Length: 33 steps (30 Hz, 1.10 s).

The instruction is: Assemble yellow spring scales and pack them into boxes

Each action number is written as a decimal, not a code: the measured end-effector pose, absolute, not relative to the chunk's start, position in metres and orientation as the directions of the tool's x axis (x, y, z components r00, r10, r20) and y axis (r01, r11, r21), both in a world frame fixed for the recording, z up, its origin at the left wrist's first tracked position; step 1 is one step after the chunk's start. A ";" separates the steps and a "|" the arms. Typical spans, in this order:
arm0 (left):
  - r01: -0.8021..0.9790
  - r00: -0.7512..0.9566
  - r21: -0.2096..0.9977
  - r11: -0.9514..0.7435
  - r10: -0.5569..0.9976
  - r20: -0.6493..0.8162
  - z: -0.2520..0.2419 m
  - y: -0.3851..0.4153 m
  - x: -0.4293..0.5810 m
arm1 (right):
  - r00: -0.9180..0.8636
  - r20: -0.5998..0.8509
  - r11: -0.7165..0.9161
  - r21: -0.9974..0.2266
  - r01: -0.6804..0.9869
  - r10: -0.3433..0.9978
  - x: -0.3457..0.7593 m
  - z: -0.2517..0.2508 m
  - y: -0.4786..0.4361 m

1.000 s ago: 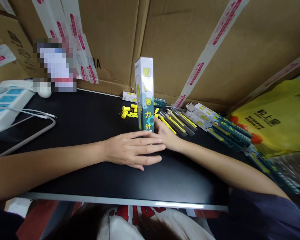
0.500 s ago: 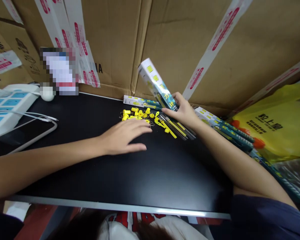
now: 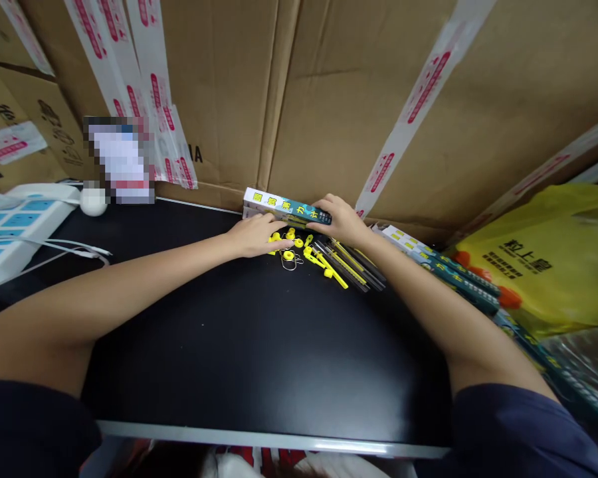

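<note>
**Long box lying flat at the foot of the carton wall, both my hands on station**

The carton wall (image 3: 329,99) fills the back of my view, and I place everything against it. The black table (image 3: 259,345) runs right up to its foot. A yellow bag (image 3: 553,265) slumps at the wall's right end, and a power strip (image 3: 10,219) sits off its left end.

Both forearms reach toward the wall and converge near its middle. The left one comes in from the left, the right one from the right, with the elbows spread wide and the wrists low over the table.

The long box (image 3: 279,202) lies flat, pressed against the wall's foot. Its long axis runs parallel to the wall, with the white end pointing left and the teal end right, printed face up. A row of flat packs (image 3: 443,262) fans out along the wall's foot, to the right of the box.

My right hand (image 3: 341,220) is knuckles-up with its fingers curled over the box's teal end — a narrow hold on the box itself. My left hand (image 3: 254,236) sits just out from the wall, palm down and fingers loosely spread, gripping nothing. Its fingertips touch the yellow parts (image 3: 292,240) — a small scatter just in front of the box, on the side away from the wall.
</note>
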<state>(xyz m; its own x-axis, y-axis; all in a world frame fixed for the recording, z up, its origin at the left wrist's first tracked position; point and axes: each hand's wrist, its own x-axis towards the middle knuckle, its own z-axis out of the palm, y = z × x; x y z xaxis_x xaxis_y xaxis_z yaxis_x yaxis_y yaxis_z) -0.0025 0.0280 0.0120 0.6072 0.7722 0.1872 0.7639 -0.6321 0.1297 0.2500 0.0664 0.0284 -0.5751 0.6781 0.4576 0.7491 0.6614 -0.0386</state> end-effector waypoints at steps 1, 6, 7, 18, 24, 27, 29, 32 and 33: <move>0.775 0.592 0.135 -0.617 0.784 0.185 0.011 0.029 0.000 | -0.577 0.457 0.658 -0.024 0.752 0.677 0.250 0.027 0.068; 0.815 0.535 0.140 -0.563 0.822 0.193 0.005 0.032 0.013 | -0.555 0.469 0.637 -0.022 0.771 0.687 0.251 0.022 0.073; 0.819 0.529 0.137 -0.558 0.825 0.200 0.004 0.032 0.016 | -0.550 0.470 0.635 -0.029 0.772 0.691 0.251 0.021 0.074; 0.769 0.601 0.099 -0.632 0.767 0.224 0.001 0.026 0.025 | -0.583 0.446 0.688 -0.110 0.718 0.679 0.258 0.019 0.071; 0.760 0.616 0.089 -0.644 0.757 0.216 0.002 0.020 0.025 | -0.572 0.418 0.655 -0.075 0.752 0.706 0.256 0.015 0.073; 0.753 0.621 0.106 -0.649 0.755 0.211 0.002 0.021 0.026 | -0.571 0.411 0.639 -0.038 0.769 0.711 0.256 0.014 0.073; 0.754 0.618 0.113 -0.647 0.757 0.211 0.002 0.021 0.026 | -0.573 0.407 0.636 -0.026 0.771 0.711 0.256 0.013 0.072; 0.778 0.589 0.081 -0.623 0.769 0.248 0.005 0.020 0.021 | -0.579 0.410 0.644 -0.027 0.764 0.704 0.257 0.013 0.072; 0.791 0.573 0.060 -0.608 0.773 0.273 0.006 0.021 0.018 | -0.580 0.414 0.649 -0.033 0.760 0.701 0.257 0.014 0.072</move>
<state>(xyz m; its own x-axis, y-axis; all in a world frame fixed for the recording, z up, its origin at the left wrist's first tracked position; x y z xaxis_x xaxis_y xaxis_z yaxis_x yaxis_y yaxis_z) 0.0184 0.0206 0.0061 0.5733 0.7726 0.2729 0.7914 -0.6084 0.0596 0.2572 0.0719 0.0138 -0.5803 0.7011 0.4145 0.7601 0.6489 -0.0334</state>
